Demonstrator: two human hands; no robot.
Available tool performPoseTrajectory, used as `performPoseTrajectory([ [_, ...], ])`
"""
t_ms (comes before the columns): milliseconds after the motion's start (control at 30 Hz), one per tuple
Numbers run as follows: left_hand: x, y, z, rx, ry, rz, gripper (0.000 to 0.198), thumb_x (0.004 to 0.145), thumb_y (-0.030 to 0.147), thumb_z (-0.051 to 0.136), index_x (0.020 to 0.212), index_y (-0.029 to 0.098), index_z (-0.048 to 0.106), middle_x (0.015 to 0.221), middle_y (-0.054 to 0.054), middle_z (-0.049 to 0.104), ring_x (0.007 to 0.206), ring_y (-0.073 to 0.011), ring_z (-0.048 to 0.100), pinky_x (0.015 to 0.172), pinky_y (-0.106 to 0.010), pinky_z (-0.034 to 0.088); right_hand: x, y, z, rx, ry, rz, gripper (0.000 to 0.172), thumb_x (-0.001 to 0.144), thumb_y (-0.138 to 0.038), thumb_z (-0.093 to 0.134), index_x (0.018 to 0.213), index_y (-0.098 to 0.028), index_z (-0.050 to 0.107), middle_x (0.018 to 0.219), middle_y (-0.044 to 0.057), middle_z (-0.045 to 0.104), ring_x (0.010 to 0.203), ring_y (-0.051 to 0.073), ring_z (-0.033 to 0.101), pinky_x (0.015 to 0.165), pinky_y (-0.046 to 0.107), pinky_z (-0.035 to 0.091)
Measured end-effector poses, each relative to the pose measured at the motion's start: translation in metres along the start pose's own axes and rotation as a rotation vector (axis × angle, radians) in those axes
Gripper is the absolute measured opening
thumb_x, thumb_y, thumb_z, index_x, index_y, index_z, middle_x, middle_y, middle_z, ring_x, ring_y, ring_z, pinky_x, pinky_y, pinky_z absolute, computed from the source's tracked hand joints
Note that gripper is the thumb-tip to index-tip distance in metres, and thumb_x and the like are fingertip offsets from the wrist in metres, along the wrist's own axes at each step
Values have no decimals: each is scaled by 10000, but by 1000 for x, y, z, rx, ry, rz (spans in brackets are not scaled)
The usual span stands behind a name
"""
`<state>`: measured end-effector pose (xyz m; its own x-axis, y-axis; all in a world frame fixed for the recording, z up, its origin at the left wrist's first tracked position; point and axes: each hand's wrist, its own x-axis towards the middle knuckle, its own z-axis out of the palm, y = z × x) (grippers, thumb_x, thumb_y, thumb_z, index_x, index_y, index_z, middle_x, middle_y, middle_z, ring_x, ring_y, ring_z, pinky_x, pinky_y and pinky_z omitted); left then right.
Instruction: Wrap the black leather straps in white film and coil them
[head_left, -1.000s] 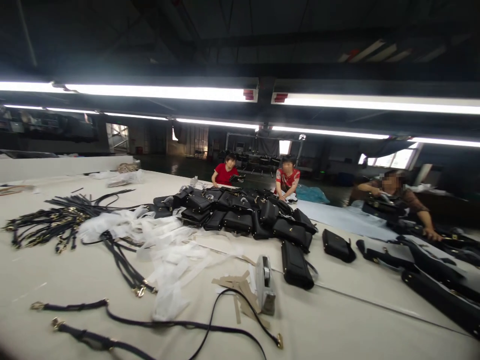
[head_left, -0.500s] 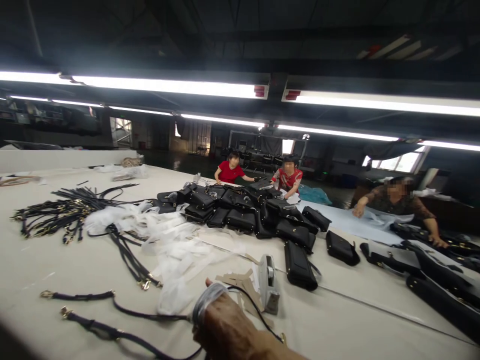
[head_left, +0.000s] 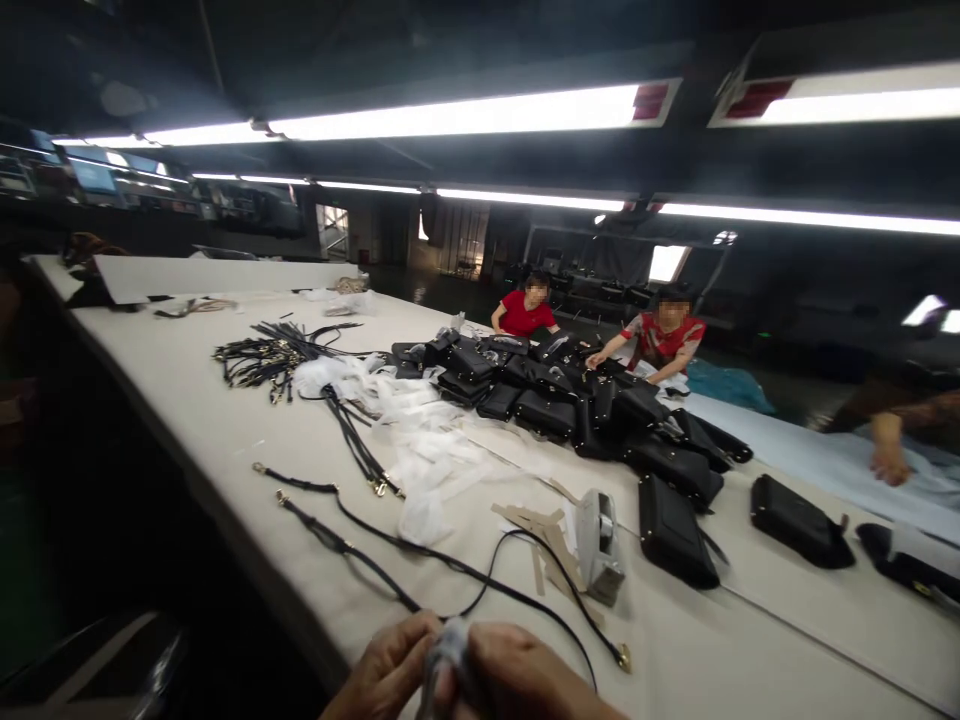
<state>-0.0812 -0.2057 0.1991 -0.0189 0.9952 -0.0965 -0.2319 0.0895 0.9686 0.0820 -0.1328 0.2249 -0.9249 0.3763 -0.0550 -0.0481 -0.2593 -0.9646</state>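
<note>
At the bottom centre, my left hand [head_left: 394, 665] and my right hand [head_left: 517, 665] are close together, fingers closed on a crumpled piece of greyish see-through plastic [head_left: 452, 640]. Its lower part and some fingertips are hidden or blurred. Just beyond my hands, two thin black straps [head_left: 480, 573] with gold-coloured clasps lie on the white table [head_left: 315, 560]. One strap loops to the right, ending at a gold-coloured clasp [head_left: 622, 655].
A grey tape dispenser [head_left: 600, 550] stands by brown card strips [head_left: 551, 530]. Behind lie white wrapping [head_left: 420, 420], bundled black straps [head_left: 270, 355] and piled black bags [head_left: 547, 410]. Two people in red work across the table; another person's hand [head_left: 890, 455] is at right. The table edge runs at left.
My view has swung left, so the tabletop things sit further right. The plastic was round my right hand's fingers over the straps; now both hands hold it closer to me.
</note>
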Motion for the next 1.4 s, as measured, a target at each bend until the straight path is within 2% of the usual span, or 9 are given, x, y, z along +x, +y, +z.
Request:
performPoseTrajectory([
  [167,9,-24,39,-253,146,79,572,790,742,559,880,177,585,643,11,558,532,-109,490,551,-227,374,20,-48,5,401,283,-183,388,887,-482,600,1107,-163,636,794,27,631,751,166,616,753,323,498],
  [300,6,-27,32,-71,19,34,560,805,688,591,1025,173,575,567,68,448,447,-82,347,455,-211,278,28,-57,-17,-304,472,-326,279,955,-402,532,1144,-207,598,953,66,672,981,222,595,954,403,414],
  [433,-1,-2,-2,94,-22,6,383,784,508,694,931,163,613,644,56,436,561,-98,355,520,-214,283,25,-34,-38,-1107,265,-284,140,931,-308,514,906,-199,597,924,95,634,865,247,548,805,411,434],
  [533,0,13,-26,242,12,12,273,794,403,686,885,153,622,672,48,473,621,-113,380,566,-219,299,13,-17,-41,-1261,118,-72,180,938,-338,489,870,-195,575,876,74,607,780,215,508,729,365,428],
  [733,21,-4,-35,168,-20,6,376,744,502,742,765,146,622,630,43,501,587,-108,400,563,-220,311,-2,-14,-23,-424,-105,349,384,946,-506,495,969,-157,652,708,5,606,606,123,528,625,251,419],
  [967,36,-31,-12,-191,-77,-72,543,859,654,553,729,132,627,574,-3,571,502,-96,448,506,-224,298,22,-31,-15,387,122,61,489,900,-553,565,977,-83,676,593,3,577,603,154,593,793,373,488],
  [1067,42,-38,-10,-452,-64,-121,587,852,707,512,728,142,611,392,73,405,331,-45,261,390,-200,187,31,-43,-22,607,182,120,414,860,-493,652,969,-95,682,622,-39,537,552,100,543,795,338,491],
  [1267,51,-49,-28,-751,-167,-120,510,679,587,802,924,204,570,558,114,382,379,-3,117,365,-144,119,28,-54,-35,644,204,236,455,895,-506,605,960,-63,685,578,-53,509,466,65,434,674,289,503],
  [1400,65,-55,-30,-601,-134,-50,425,708,496,822,840,152,610,535,80,422,438,-35,314,443,-159,272,25,-53,-28,487,317,179,545,908,-569,543,916,-45,693,502,-45,496,385,68,387,493,250,441],
])
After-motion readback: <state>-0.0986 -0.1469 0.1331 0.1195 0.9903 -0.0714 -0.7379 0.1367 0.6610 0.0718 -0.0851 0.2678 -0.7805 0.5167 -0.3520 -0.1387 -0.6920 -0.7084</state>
